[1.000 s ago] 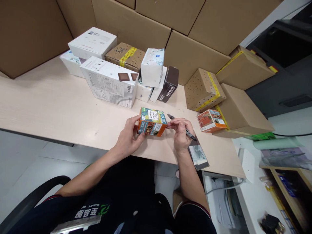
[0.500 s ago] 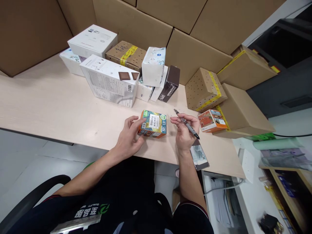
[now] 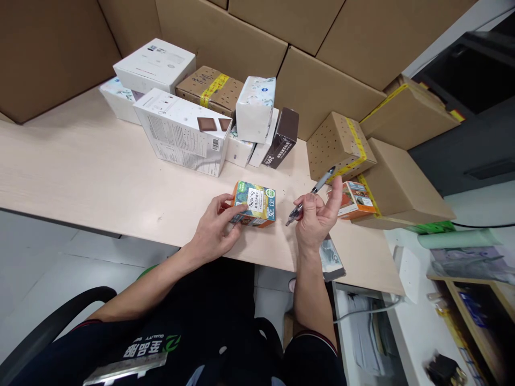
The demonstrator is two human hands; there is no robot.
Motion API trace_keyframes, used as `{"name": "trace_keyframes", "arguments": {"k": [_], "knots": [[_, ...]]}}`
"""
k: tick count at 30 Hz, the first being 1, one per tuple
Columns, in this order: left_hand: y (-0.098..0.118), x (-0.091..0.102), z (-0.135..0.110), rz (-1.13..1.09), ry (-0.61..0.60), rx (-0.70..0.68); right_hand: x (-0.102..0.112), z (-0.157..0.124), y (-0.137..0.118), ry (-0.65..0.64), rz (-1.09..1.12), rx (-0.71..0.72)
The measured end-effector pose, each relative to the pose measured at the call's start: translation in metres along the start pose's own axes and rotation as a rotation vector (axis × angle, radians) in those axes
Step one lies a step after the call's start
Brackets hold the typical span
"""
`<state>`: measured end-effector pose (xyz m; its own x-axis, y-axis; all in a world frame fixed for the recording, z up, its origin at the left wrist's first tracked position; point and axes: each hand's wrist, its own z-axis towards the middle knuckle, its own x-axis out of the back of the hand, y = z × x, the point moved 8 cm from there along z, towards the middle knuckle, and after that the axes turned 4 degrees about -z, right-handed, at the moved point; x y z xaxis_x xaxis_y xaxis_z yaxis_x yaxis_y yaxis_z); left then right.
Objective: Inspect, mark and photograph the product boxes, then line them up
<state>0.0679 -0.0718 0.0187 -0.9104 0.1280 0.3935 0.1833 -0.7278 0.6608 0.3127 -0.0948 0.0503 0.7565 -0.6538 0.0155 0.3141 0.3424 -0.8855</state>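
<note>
A small orange, blue and green box (image 3: 259,209) lies on the table with a white label on its upper face. My left hand (image 3: 217,228) grips its left end, index finger across the top and thumb at the near side. To the right of that box, my right hand (image 3: 316,220) holds a grey and black pen (image 3: 322,181) between thumb and fingers, with one finger stretched out. The pen slants, one end low toward the box and the other up toward the back. Under my right wrist sits a phone-like flat item (image 3: 332,260), partly hidden by the arm.
Several white boxes, among them a tall one (image 3: 181,134), stand at the back with a taped brown carton (image 3: 209,88) and a dark brown box (image 3: 285,136). Right of my hand are an orange box (image 3: 358,201) and larger cartons (image 3: 406,177). Cardboard panels (image 3: 225,40) wall the back.
The pen has turned over in my right hand, its lower end now pointing left toward the small box. One right finger has extended. My left hand stays on the box.
</note>
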Motion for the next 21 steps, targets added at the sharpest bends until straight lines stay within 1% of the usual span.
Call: {"name": "trace_keyframes", "arguments": {"k": [2,4,6,8,10,14,17,21], "knots": [[0.0,0.0,0.001,-0.012,0.001,-0.002,-0.001,0.001,0.001,-0.045,0.074,-0.028],[-0.001,0.0,0.001,-0.039,-0.012,-0.002,-0.005,0.003,0.002,-0.132,0.192,-0.08],[-0.002,-0.002,0.001,-0.069,-0.043,-0.002,-0.009,0.005,0.001,-0.219,0.309,-0.128],[-0.003,-0.004,0.0,-0.091,-0.076,-0.005,-0.011,0.007,0.0,-0.275,0.353,-0.157],[-0.005,-0.005,-0.001,-0.099,-0.098,-0.007,-0.012,0.007,-0.001,-0.266,0.335,-0.176],[-0.011,-0.007,-0.002,-0.098,-0.13,0.029,-0.018,0.003,0.002,-0.195,0.338,-0.221],[-0.013,-0.009,-0.001,-0.099,-0.147,0.052,-0.027,-0.001,0.005,-0.194,0.312,-0.239],[-0.011,-0.009,0.0,-0.099,-0.146,0.052,-0.031,-0.002,0.006,-0.21,0.198,-0.217]]}}
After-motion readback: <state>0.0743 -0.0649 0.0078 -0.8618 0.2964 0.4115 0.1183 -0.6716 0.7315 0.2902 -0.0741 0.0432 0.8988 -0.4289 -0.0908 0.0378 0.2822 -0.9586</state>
